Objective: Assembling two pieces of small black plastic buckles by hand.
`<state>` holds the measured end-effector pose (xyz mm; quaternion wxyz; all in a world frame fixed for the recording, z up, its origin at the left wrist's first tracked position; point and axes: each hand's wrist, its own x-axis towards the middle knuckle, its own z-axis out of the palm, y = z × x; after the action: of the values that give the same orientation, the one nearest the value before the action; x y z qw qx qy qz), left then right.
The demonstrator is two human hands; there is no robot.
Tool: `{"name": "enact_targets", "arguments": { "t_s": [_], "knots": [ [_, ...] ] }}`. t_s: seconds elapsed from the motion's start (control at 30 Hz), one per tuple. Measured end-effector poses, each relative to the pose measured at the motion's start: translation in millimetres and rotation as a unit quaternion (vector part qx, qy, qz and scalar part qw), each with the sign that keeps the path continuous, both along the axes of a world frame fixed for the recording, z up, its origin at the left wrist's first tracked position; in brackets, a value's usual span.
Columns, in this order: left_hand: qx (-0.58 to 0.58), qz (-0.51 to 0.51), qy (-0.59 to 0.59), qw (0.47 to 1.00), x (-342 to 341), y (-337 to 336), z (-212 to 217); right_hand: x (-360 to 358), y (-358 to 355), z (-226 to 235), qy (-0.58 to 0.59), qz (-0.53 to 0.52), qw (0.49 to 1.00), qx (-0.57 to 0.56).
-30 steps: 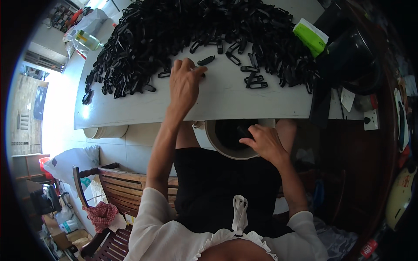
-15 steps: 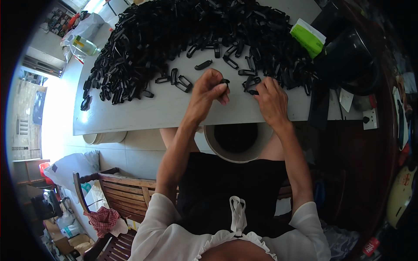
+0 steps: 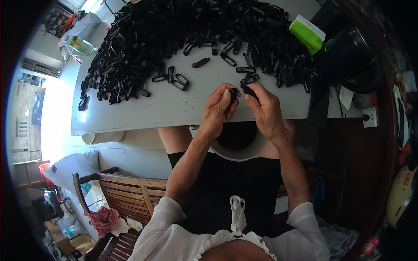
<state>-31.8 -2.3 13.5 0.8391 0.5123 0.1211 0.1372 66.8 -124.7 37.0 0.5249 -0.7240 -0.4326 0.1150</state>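
My left hand (image 3: 219,108) and my right hand (image 3: 264,108) meet over the front edge of the white table (image 3: 143,113). Each pinches a small black plastic part (image 3: 242,91), and the two pieces touch between the fingertips. Behind the hands a big heap of the same black plastic parts (image 3: 183,30) covers the far half of the table. A few loose ones (image 3: 176,80) lie on the bare top just ahead of my left hand.
A white bucket (image 3: 237,150) sits between my knees under the table edge. A green-and-white packet (image 3: 307,35) and a dark bag (image 3: 348,56) lie at the table's right end. A second bucket (image 3: 102,138) stands under the table at left, a wooden chair (image 3: 130,191) beside me.
My left hand came back from the loose parts on the table and my right hand rose from the bucket. Both now hold small black pieces together at the table edge.
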Motion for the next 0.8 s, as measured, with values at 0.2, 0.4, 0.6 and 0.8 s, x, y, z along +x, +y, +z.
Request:
{"name": "enact_targets", "arguments": {
  "t_s": [0.2, 0.4, 0.6, 0.8],
  "knots": [
    [0.015, 0.022, 0.009, 1.000, -1, -7, 2, -6, 2, 6, -0.234, -0.039, 0.968, -0.076],
    [0.033, 0.040, 0.042, 0.998, -4, -14, 2, -14, 1, 13, -0.324, -0.042, 0.919, -0.222],
    [0.017, 0.055, 0.060, 0.997, -6, -19, -6, -22, -6, 5, -0.326, 0.011, 0.906, -0.269],
    [0.056, 0.055, -0.094, 0.993, 3, -26, -3, -11, -30, -6, 0.191, 0.123, 0.974, -0.003]
  ]
}}
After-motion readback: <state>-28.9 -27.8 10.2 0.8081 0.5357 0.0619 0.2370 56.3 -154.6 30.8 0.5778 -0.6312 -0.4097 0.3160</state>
